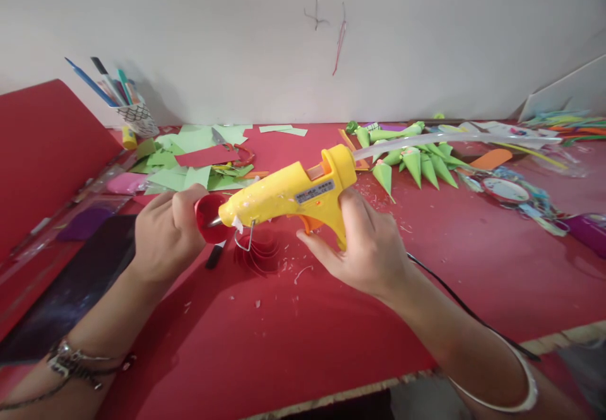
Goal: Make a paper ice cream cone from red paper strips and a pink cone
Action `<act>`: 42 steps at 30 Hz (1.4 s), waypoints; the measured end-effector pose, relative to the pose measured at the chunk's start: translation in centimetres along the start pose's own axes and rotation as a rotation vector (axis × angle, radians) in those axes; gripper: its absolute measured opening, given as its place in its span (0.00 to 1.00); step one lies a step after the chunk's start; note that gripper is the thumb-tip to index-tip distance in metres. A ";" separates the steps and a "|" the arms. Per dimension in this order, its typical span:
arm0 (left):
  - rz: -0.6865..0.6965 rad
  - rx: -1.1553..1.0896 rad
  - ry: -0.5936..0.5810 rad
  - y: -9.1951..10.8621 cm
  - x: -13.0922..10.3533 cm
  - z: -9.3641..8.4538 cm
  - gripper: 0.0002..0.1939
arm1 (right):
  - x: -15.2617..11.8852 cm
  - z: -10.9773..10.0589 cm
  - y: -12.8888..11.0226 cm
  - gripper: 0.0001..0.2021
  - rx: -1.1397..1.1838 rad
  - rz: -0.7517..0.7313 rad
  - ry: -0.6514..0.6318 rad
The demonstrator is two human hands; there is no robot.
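Note:
My right hand (367, 240) is wrapped round the handle of a yellow hot glue gun (279, 192), with fingers by its orange trigger. A long clear glue stick (435, 137) sticks out of the gun's back. My left hand (168, 230) holds a rolled red paper piece (208, 211), its round opening turned to the gun. The metal nozzle (215, 222) reaches into that opening; whether it touches the paper I cannot tell. Below the gun, curled red paper strips (260, 252) lie on the red table (284, 350), next to a small black piece (214, 256).
Green paper scraps (199, 178) and scissors (241, 155) lie at the back left, near a pen cup (137, 120). Green paper cones (411, 161) are heaped at the back right. A dark flat panel (71, 281) lies left. A black cord (454, 294) runs beneath my right forearm.

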State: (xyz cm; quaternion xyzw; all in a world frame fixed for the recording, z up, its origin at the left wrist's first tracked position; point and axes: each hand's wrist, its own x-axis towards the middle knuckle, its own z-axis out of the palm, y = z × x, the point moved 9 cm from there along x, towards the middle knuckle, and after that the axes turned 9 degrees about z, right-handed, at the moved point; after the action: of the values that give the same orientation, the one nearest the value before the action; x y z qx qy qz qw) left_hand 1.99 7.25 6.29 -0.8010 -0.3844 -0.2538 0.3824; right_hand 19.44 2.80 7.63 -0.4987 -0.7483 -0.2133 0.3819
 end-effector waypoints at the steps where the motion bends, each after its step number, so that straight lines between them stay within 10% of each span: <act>1: 0.023 0.010 0.020 0.1 0.0 -0.1 0.03 | 0.0 0.0 0.0 0.21 0.004 -0.005 -0.004; 7: 0.116 0.006 0.146 0.2 -0.2 -1.1 0.04 | 0.2 -0.1 -0.4 0.16 0.019 -0.030 -0.018; 42: 0.093 0.018 0.009 -0.1 0.1 -0.3 0.06 | 0.5 -0.5 0.6 0.12 -0.105 -0.012 0.027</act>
State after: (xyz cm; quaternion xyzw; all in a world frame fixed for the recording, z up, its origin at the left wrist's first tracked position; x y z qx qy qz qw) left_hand 1.92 7.06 6.61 -0.8133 -0.3474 -0.2360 0.4027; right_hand 20.03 3.03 8.27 -0.5106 -0.7339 -0.2612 0.3639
